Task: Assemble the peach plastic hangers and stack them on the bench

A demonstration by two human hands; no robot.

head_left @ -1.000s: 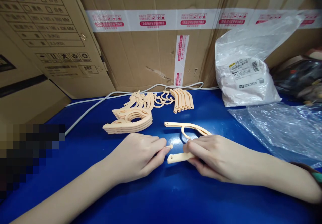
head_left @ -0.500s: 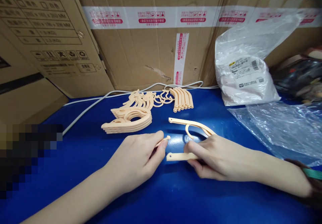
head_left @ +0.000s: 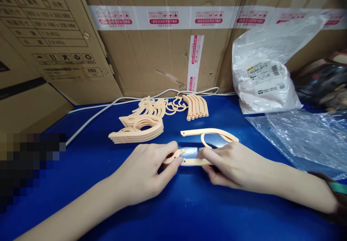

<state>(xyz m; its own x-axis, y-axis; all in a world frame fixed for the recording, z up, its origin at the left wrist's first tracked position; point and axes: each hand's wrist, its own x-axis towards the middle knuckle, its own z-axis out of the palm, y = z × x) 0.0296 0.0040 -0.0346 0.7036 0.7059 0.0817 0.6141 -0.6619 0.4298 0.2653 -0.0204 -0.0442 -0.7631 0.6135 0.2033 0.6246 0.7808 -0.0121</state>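
Observation:
Between its thumb and fingers, my left hand (head_left: pixel 154 172) pinches a small curved cream plastic piece (head_left: pixel 171 158), apparently a hanger hook; my fingers cover part of it. My right hand (head_left: pixel 226 165) is closed on a straight cream hanger arm (head_left: pixel 193 162) with a hole at its left end. That end lies right at my left thumb; I cannot tell whether the two pieces touch. Just beyond my right hand are another hanger arm (head_left: pixel 202 131) and a curved hook (head_left: pixel 204 141), partly hidden by the hand.
Stacked folding hangers (head_left: pixel 138 136) lie left of centre. Behind them are loose hanger arms (head_left: pixel 153 107), several hooks (head_left: pixel 176 106) and a row of arms (head_left: pixel 195 107). A white cable (head_left: pixel 93 116), cardboard boxes (head_left: pixel 151 56), a filled plastic bag (head_left: pixel 262 78) and clear film (head_left: pixel 303 136) border the blue tabletop (head_left: pixel 173 212).
The hook in my left hand has turned and shows more of its curve. My right hand has raised the hanger arm slightly, and its end now meets my left thumb in view.

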